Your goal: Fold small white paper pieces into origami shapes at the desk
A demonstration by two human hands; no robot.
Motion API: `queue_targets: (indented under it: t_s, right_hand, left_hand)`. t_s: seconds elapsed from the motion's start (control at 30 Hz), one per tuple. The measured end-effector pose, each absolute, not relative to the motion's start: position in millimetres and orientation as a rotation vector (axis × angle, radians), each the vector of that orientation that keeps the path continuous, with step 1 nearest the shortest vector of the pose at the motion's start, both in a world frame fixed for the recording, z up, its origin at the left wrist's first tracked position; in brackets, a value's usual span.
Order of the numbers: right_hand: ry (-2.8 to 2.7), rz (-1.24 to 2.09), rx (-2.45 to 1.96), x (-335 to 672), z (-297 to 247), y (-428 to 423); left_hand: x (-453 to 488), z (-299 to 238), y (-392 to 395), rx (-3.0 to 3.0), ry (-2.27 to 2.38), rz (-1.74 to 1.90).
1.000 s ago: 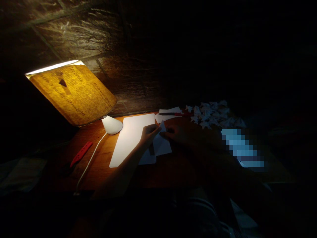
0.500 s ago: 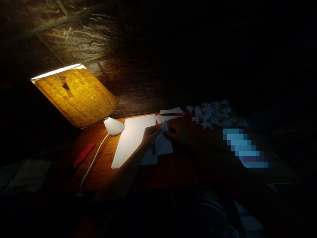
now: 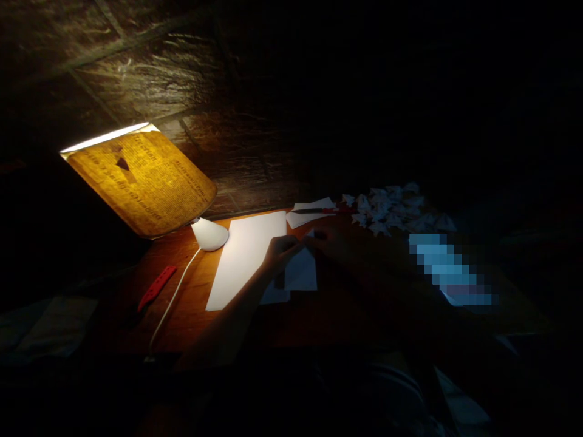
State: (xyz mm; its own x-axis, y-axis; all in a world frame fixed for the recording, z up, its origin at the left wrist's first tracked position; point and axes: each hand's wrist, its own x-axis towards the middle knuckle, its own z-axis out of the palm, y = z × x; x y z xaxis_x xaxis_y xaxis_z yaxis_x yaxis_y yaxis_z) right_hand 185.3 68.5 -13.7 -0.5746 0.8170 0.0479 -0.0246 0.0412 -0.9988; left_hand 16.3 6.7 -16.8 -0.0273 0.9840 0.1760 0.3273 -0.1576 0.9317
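Between my two hands is a small folded piece of white paper [image 3: 302, 270], its top edge pinched by both. My left hand [image 3: 281, 249] is closed on the paper's upper left. My right hand [image 3: 322, 238], in deep shadow, grips the top right near a small raised corner; its fingers are hard to make out. Beneath my left forearm and the folded piece lies a large white sheet [image 3: 248, 249] on the wooden table [image 3: 191, 309].
A lit lamp [image 3: 141, 182] stands at the left, its cord [image 3: 170, 306] running forward past a red knife-like tool [image 3: 157, 286]. At the back are paper slips [image 3: 314, 220] under a dark, red-handled tool [image 3: 314, 210], and several folded paper shapes [image 3: 387, 209]. A pixelated glowing rectangle [image 3: 450, 270] lies right.
The paper's pointed top, upright between my hands before, is now lower and mostly covered by my fingers. Both hands have come closer together at its top edge.
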Motion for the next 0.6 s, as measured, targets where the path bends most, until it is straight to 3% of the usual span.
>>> queue_targets:
  t_s: [0.6]
  right_hand:
    - [-1.561,1.618,-0.808,181.9,-20.4,73.3]
  left_hand:
    - [15.6,-16.8,6.5,1.610,1.414,1.187]
